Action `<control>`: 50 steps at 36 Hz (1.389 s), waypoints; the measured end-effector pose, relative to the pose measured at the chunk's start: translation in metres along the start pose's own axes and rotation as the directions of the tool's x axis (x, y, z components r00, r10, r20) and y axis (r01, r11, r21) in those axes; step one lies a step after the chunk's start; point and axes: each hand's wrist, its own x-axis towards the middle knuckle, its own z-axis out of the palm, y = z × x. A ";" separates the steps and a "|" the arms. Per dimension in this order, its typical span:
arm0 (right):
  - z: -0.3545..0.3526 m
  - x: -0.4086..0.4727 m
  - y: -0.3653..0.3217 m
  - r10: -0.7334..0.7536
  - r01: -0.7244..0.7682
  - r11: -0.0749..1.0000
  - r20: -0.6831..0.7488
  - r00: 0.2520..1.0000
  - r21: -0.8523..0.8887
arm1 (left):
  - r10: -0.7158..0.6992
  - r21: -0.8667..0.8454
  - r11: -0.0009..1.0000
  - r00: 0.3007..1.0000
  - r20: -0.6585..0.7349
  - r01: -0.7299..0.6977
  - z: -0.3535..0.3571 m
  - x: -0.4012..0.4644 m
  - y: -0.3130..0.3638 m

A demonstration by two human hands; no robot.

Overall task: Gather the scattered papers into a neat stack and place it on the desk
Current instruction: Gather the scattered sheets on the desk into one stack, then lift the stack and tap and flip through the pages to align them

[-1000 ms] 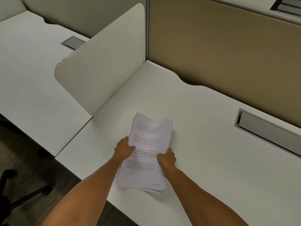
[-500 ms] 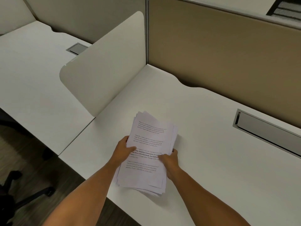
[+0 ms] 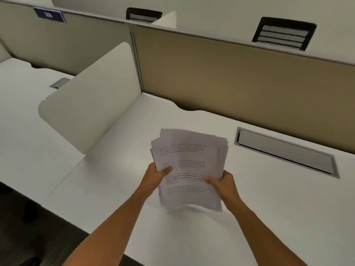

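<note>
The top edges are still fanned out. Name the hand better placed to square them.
Left, likely. The right hand grips the paper stack lower on its side edge, so it can hold on; the left hand sits higher, closer to the fanned top edge.

Lighting was soft, even, overhead; moderately bright, no harsh glare. White desk [image 3: 259, 217] showed mild washout. Faint diffuse shadow sat under paper stack [image 3: 189, 166] bottom edge. Printed text was smeared, mostly unreadable. Overall frame was slightly soft. Wide-angle distortion bent partition [image 3: 240, 77] lines toward edges. Lower-left floor was dim.
</note>
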 end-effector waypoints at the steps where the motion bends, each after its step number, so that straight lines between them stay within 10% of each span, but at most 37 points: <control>1: -0.013 -0.006 -0.001 -0.023 0.023 1.000 -0.024 0.999 -0.009 | 0.017 0.010 1.000 1.000 0.007 -0.017 0.012 -0.001 0.004; 17: -0.135 -0.059 0.048 -0.042 0.043 0.999 -0.302 0.953 -0.004 | 0.093 0.092 0.990 0.989 0.118 -0.105 0.160 -0.027 -0.007; 50: -0.154 -0.073 0.030 -0.115 0.133 0.986 -0.181 0.977 0.095 | 0.165 0.095 0.979 0.975 0.147 -0.180 0.169 -0.024 0.001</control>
